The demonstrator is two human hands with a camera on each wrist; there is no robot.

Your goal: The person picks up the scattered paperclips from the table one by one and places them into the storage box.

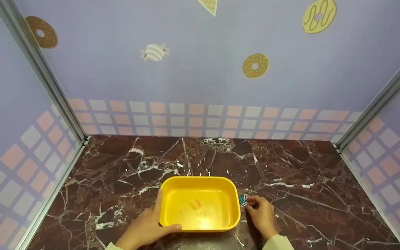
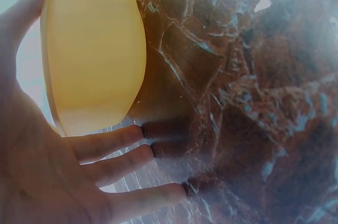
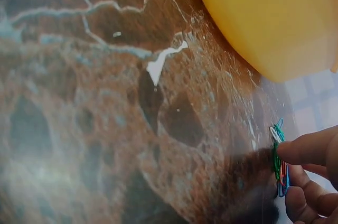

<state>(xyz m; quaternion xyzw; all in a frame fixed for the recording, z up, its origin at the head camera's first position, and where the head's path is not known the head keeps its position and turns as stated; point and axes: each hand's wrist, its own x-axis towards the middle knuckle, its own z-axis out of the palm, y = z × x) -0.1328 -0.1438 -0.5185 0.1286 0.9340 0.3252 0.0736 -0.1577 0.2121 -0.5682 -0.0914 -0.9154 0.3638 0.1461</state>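
Observation:
A yellow plastic box [image 1: 200, 230] stands on the table. My left hand [image 1: 147, 224] spans its near left corner, thumb along the front rim and index finger against the left side. In the left wrist view the other fingers [image 2: 148, 196] reach straight toward the tabletop. Beside the box's right wall, my right hand [image 1: 263, 214] pinches a small bunch of paper clips [image 1: 243, 200] between thumb and fingertips. Green, white, red and blue wire show among these clips [image 3: 281, 163] in the right wrist view. A pink paper clip [image 1: 198, 202] and a yellow paper clip [image 1: 192, 206] lie inside the box.
The dark red marbled tabletop [image 1: 116, 180] carries white veins. Lilac panels with a pastel checked band [image 1: 196, 119] close off the back and both sides, joined by metal corner posts [image 1: 47, 76].

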